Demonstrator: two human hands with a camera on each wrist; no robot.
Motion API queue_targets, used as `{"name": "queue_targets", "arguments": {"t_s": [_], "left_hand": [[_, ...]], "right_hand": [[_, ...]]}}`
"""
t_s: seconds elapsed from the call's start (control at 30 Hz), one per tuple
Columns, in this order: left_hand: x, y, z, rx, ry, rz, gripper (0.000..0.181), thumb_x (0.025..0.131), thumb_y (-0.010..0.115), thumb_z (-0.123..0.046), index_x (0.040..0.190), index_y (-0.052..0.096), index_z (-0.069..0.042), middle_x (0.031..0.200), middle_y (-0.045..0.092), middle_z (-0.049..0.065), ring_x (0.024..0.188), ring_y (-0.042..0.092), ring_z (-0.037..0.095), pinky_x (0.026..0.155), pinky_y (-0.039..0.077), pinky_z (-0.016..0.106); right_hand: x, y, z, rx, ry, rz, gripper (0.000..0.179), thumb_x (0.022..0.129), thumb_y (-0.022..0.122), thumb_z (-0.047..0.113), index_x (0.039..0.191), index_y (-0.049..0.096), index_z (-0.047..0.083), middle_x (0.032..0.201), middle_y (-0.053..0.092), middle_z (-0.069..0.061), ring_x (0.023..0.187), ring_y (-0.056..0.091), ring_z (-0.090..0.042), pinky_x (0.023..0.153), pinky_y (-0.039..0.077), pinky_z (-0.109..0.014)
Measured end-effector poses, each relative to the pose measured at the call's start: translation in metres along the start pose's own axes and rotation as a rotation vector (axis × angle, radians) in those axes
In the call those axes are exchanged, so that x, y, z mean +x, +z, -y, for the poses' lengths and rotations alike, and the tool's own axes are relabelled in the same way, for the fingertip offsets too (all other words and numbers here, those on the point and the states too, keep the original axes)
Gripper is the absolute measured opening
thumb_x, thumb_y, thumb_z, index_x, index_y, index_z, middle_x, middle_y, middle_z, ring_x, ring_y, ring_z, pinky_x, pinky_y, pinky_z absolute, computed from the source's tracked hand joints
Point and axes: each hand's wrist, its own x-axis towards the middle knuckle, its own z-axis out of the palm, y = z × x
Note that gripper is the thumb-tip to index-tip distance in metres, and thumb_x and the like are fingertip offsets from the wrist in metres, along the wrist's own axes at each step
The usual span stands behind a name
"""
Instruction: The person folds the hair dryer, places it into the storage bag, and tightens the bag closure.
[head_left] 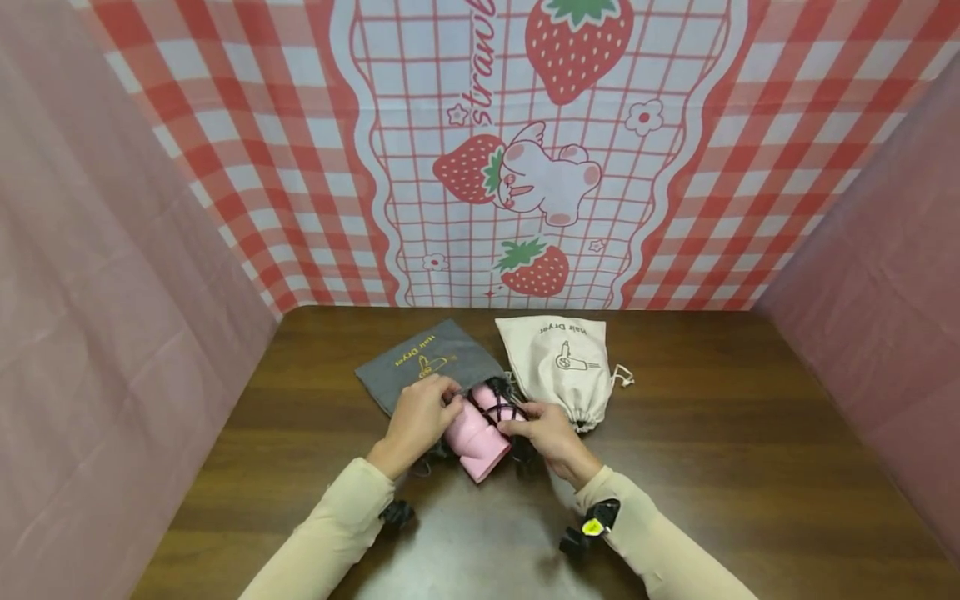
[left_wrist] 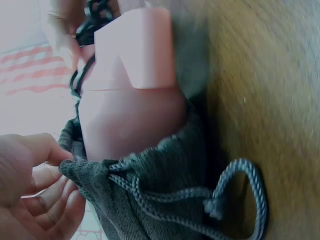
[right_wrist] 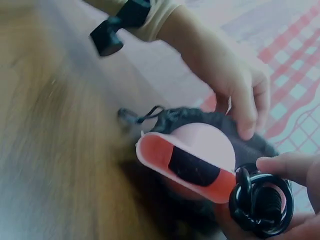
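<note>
A pink hair dryer [head_left: 474, 437] lies partly inside a grey drawstring bag [head_left: 390, 371], its flat nozzle [left_wrist: 155, 50] pointing out of the mouth. My left hand [head_left: 422, 417] pinches the bag's rim between thumb and fingers, as the left wrist view shows up close. On the other side, my right hand [head_left: 551, 432] grips the dryer's handle end, where a black cord [right_wrist: 265, 205] is looped in a bundle. The grey drawstring [left_wrist: 250, 185] hangs in a loop beside the bag's mouth. Most of the handle is hidden by the cord and the fingers.
A cream drawstring bag [head_left: 558, 367], printed with a hair dryer, lies right behind my right hand. Both bags rest on the brown wooden table [head_left: 712, 467]. A red-checked strawberry cloth [head_left: 540, 167] hangs at the back, with pink curtains [head_left: 112, 250] at either side.
</note>
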Motion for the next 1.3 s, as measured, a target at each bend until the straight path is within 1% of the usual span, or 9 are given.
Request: {"name": "queue_targets", "arguments": {"t_s": [0.1, 0.2, 0.27, 0.33, 0.6, 0.8, 1.03, 1.17, 1.3], "left_hand": [[-0.001, 0.000, 0.001, -0.080, -0.032, -0.017, 0.010, 0.076, 0.071, -0.010, 0.086, 0.073, -0.008, 0.074, 0.067, 0.000, 0.066, 0.063, 0.015, 0.066, 0.051, 0.036], [0.000, -0.001, 0.001, -0.139, -0.055, -0.024, 0.011, 0.076, 0.071, -0.009, 0.086, 0.074, -0.008, 0.074, 0.069, 0.000, 0.066, 0.064, 0.013, 0.068, 0.051, 0.035], [0.001, -0.001, 0.001, -0.163, -0.055, -0.024, 0.010, 0.077, 0.071, -0.009, 0.086, 0.074, -0.008, 0.074, 0.069, 0.001, 0.066, 0.065, 0.013, 0.068, 0.051, 0.035], [0.001, -0.001, 0.001, -0.171, -0.046, -0.019, 0.010, 0.077, 0.071, -0.009, 0.086, 0.074, -0.007, 0.074, 0.069, 0.001, 0.066, 0.065, 0.013, 0.068, 0.052, 0.033], [0.000, -0.007, 0.001, -0.179, -0.044, 0.036, 0.010, 0.075, 0.069, -0.005, 0.084, 0.074, -0.005, 0.073, 0.069, 0.002, 0.065, 0.064, 0.012, 0.064, 0.051, 0.025], [0.007, -0.013, -0.007, -0.261, -0.019, 0.132, 0.008, 0.077, 0.069, -0.008, 0.084, 0.073, -0.007, 0.072, 0.069, 0.001, 0.065, 0.060, 0.008, 0.062, 0.048, 0.020], [0.011, -0.010, -0.015, -0.188, 0.013, 0.052, 0.008, 0.079, 0.070, -0.009, 0.086, 0.072, -0.008, 0.076, 0.066, 0.000, 0.067, 0.061, 0.011, 0.065, 0.048, 0.025], [0.009, -0.009, -0.016, -0.239, 0.038, 0.052, 0.006, 0.082, 0.071, -0.008, 0.087, 0.072, -0.009, 0.078, 0.066, 0.001, 0.067, 0.061, 0.011, 0.063, 0.048, 0.022], [0.006, -0.009, -0.017, -0.318, 0.050, 0.070, 0.007, 0.083, 0.069, -0.006, 0.089, 0.072, -0.007, 0.080, 0.066, 0.003, 0.066, 0.061, 0.010, 0.062, 0.049, 0.019]], "right_hand": [[-0.001, -0.002, -0.004, 0.055, 0.009, 0.094, 0.037, 0.083, 0.071, 0.007, 0.113, 0.061, -0.013, 0.083, 0.067, -0.002, 0.070, 0.061, -0.009, 0.064, 0.054, -0.025], [-0.003, -0.004, -0.008, 0.098, 0.026, 0.187, 0.036, 0.086, 0.069, 0.007, 0.112, 0.057, -0.014, 0.077, 0.065, 0.000, 0.063, 0.063, -0.010, 0.059, 0.054, -0.025], [-0.004, -0.002, -0.009, 0.115, 0.030, 0.197, 0.032, 0.086, 0.068, 0.006, 0.109, 0.057, -0.014, 0.072, 0.064, 0.001, 0.059, 0.063, -0.010, 0.057, 0.054, -0.024], [-0.004, 0.001, -0.011, 0.124, 0.036, 0.156, 0.027, 0.086, 0.066, 0.004, 0.104, 0.059, -0.014, 0.067, 0.063, 0.001, 0.057, 0.061, -0.009, 0.055, 0.052, -0.023], [-0.003, 0.016, -0.009, 0.184, 0.029, -0.104, 0.007, 0.084, 0.063, 0.003, 0.087, 0.060, -0.003, 0.056, 0.057, 0.000, 0.046, 0.058, -0.010, 0.050, 0.049, -0.024], [0.002, 0.024, 0.000, 0.199, -0.016, -0.144, 0.010, 0.086, 0.064, 0.006, 0.088, 0.061, -0.003, 0.056, 0.059, 0.002, 0.048, 0.059, -0.010, 0.051, 0.049, -0.023], [0.006, 0.032, 0.003, 0.172, -0.042, -0.146, 0.015, 0.087, 0.064, 0.006, 0.095, 0.062, -0.007, 0.065, 0.060, 0.001, 0.053, 0.059, -0.008, 0.053, 0.051, -0.022], [0.010, 0.040, 0.004, 0.171, -0.072, -0.152, 0.013, 0.086, 0.063, 0.005, 0.095, 0.061, -0.005, 0.072, 0.060, 0.001, 0.059, 0.059, -0.008, 0.056, 0.051, -0.022], [0.014, 0.050, 0.001, 0.107, -0.150, -0.212, 0.012, 0.083, 0.064, 0.005, 0.092, 0.063, -0.004, 0.081, 0.062, -0.002, 0.072, 0.056, -0.008, 0.066, 0.048, -0.021]]}}
